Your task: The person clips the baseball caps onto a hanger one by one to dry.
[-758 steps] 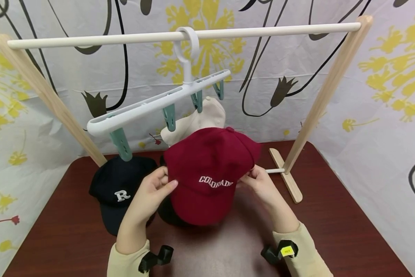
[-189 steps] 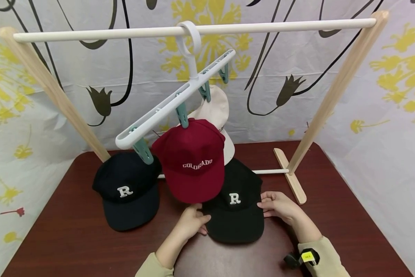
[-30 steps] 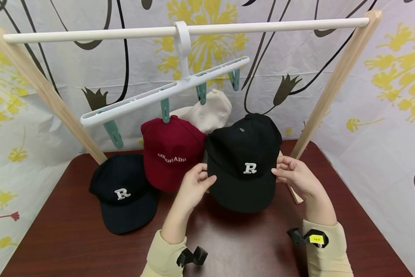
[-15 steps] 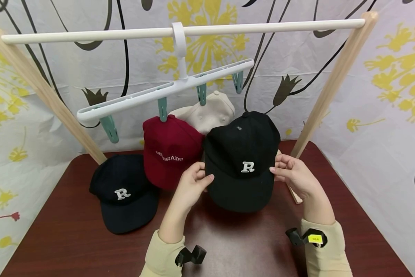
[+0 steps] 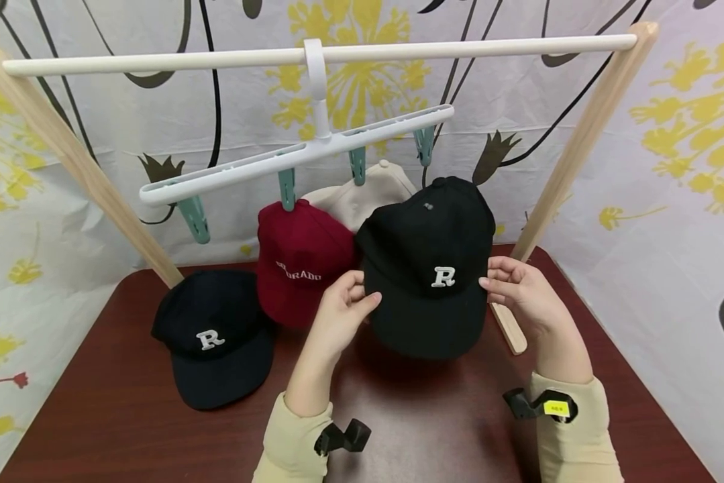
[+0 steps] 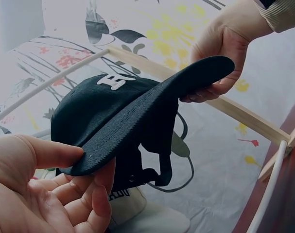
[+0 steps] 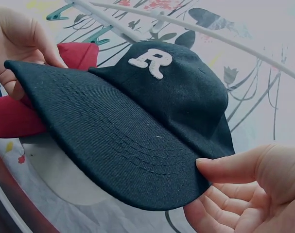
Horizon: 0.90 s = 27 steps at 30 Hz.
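Black cap (image 5: 428, 261) held up above the table (image 5: 434, 436), crown below the rightmost clip (image 5: 424, 146) and apart from it. Left hand (image 5: 341, 312) and right hand (image 5: 523, 295) each pinch one edge of the brim (image 5: 431, 329), thumb on top, fingers curled beneath. Best handled, I judge, with both pinches level and light, brim unbent, not knocking the hanging red cap (image 5: 301, 261). Left wrist view gives the back strap (image 6: 165, 167), hidden from the head view; right wrist view picks out brim stitching (image 7: 132, 156).
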Tool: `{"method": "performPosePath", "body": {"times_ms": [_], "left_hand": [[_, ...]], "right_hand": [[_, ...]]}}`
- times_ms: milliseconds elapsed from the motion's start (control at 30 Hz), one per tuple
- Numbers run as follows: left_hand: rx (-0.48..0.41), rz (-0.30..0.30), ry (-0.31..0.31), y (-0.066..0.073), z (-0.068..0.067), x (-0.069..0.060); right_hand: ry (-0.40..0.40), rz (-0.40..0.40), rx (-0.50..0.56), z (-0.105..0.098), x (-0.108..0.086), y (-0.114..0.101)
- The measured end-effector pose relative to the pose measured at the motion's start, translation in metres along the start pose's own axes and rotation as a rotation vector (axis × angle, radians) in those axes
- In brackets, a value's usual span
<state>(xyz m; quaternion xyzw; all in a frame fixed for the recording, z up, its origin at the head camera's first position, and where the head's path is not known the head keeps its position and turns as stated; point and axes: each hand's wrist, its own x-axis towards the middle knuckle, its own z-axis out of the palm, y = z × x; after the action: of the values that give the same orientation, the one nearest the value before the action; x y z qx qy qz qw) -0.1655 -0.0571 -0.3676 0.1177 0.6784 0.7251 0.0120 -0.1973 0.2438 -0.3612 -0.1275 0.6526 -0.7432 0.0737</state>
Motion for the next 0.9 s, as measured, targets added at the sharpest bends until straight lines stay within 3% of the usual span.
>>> {"method": "performPosePath", "body": {"times_ms": [433, 900], "left_hand": [[-0.061, 0.022, 0.002, 0.0043, 0.0066, 0.0085], [-0.105, 0.036, 0.012, -0.0024, 0.0041, 0.0083]], "right_hand": [[-0.026, -0.055, 0.096, -0.0081, 0.0047, -0.0074], [-0.015, -0.040, 0.082, -0.0037, 0.0079, -0.0049]]}}
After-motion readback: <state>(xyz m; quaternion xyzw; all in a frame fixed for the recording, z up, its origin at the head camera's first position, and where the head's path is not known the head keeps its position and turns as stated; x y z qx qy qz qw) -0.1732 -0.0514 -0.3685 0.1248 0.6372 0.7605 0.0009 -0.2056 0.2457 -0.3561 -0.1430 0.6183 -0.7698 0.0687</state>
